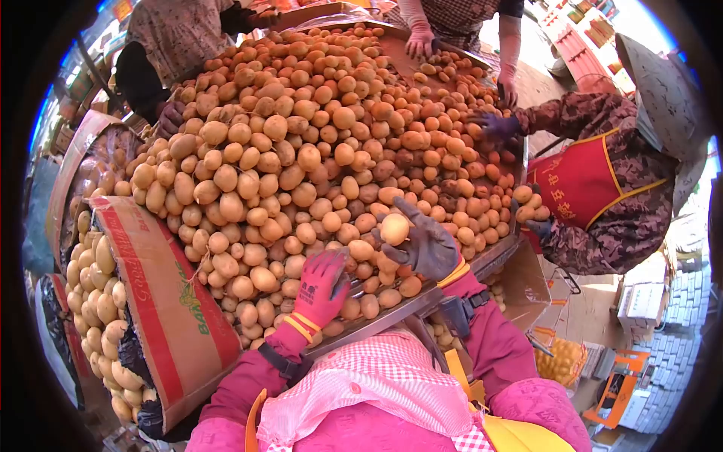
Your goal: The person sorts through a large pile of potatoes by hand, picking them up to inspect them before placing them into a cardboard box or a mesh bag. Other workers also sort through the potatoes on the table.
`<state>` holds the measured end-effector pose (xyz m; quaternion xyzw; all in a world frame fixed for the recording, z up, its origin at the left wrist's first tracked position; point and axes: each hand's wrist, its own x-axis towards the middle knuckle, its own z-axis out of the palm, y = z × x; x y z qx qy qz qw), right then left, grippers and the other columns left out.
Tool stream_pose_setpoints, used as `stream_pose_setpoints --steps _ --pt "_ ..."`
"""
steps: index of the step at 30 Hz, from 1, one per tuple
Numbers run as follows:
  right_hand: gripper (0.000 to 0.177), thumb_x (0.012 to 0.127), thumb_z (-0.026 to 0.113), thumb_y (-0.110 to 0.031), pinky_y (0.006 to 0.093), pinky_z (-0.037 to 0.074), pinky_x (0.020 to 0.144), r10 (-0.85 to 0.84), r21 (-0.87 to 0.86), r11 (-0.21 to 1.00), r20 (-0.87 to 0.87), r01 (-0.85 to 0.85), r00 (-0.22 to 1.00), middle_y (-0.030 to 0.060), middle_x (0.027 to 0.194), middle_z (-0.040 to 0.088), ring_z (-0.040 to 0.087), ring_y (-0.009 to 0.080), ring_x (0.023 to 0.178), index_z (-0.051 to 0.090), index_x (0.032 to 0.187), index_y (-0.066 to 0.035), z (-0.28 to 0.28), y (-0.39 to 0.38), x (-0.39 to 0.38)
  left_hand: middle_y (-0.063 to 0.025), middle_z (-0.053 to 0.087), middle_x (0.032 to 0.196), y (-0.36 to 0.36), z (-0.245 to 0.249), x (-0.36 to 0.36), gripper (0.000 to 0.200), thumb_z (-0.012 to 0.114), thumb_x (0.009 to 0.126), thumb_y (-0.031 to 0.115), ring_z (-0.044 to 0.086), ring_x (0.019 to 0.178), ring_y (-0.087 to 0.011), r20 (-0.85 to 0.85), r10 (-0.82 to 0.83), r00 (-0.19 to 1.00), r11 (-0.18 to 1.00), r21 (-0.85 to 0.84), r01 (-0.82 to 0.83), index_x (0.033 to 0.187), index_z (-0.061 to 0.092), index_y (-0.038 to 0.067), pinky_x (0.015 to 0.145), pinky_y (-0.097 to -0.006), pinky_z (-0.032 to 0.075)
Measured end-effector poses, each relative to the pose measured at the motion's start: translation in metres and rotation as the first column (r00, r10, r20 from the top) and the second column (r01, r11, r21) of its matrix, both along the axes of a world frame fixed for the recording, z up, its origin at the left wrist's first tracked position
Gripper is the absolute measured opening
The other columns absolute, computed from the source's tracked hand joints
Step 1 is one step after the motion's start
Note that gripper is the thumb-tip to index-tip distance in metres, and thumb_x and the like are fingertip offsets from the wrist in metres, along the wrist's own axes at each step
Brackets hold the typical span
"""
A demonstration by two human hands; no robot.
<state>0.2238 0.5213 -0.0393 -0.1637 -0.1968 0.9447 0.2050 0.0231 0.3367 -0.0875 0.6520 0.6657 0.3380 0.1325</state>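
Note:
A large heap of potatoes (pixel 248 181) covers a metal-edged table (pixel 376 325) in front of me. My right hand (pixel 431 247), in a dark grey glove, has its thumb and fingers around a pale round potato (pixel 395 229) just above the heap. My left hand (pixel 319 289), in a pink glove with darker fingertips, rests palm down over the potatoes by the near edge. Its fingers lie stretched and slightly apart from the thumb, with potatoes close beside them; the palm side is hidden.
A cardboard box (pixel 162 301) of larger potatoes stands at left. Another carton (pixel 523 282) sits under the table's right edge. Across the heap, gloved co-workers' hands (pixel 422 41) touch potatoes; a person in a red apron (pixel 576 181) works at right, holding several potatoes.

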Motion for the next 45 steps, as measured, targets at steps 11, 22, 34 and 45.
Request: stream_pose_setpoints --steps 11,22,34,45 --pt "0.059 0.104 0.054 -0.037 0.0363 0.061 0.093 -0.333 -0.224 0.925 -0.095 0.306 0.938 0.0212 0.143 0.050 0.059 0.0360 0.124 0.036 0.152 -0.007 0.007 -0.057 0.060 -0.0175 0.056 0.135 -0.002 -0.019 -0.015 0.059 0.070 0.082 0.013 0.049 0.127 -0.0391 -0.110 -0.139 0.984 0.990 0.000 0.140 0.137 0.053 0.006 0.116 -0.0528 0.032" --pt "0.048 0.093 0.065 -0.001 0.0159 0.044 0.050 -0.606 0.355 0.791 0.561 0.498 0.564 0.0061 0.102 0.063 0.055 0.0078 0.066 0.047 0.137 -0.011 -0.037 -0.087 0.176 -0.0186 0.052 0.141 -0.033 -0.004 -0.039 0.063 0.068 0.085 0.012 0.047 0.131 -0.0371 -0.066 0.056 0.996 0.998 -0.002 -0.056 0.143 0.047 0.005 0.116 -0.0490 0.033" --pt "0.044 0.094 0.059 -0.030 0.0472 0.040 0.109 -0.934 0.700 0.079 0.302 -0.709 0.194 0.0197 0.131 0.060 0.052 0.0402 0.127 0.060 0.131 -0.005 -0.040 -0.053 0.141 -0.0200 0.045 0.150 0.032 -0.007 -0.008 0.070 0.067 0.088 0.010 0.043 0.139 -0.0352 0.056 -0.087 0.995 0.995 -0.037 0.089 0.151 0.038 0.005 0.117 -0.0449 0.033" --pt "0.055 0.093 0.057 -0.040 0.0542 0.028 0.115 -0.838 0.634 -0.260 0.227 -0.728 0.497 0.0150 0.149 0.044 0.039 0.0375 0.140 0.050 0.145 -0.023 -0.078 0.053 -0.015 -0.0198 0.052 0.144 -0.063 0.027 -0.069 0.055 0.061 0.091 0.005 0.049 0.134 -0.0351 0.121 0.356 0.927 0.933 0.014 -0.360 0.144 0.047 -0.001 0.113 -0.0452 0.038"
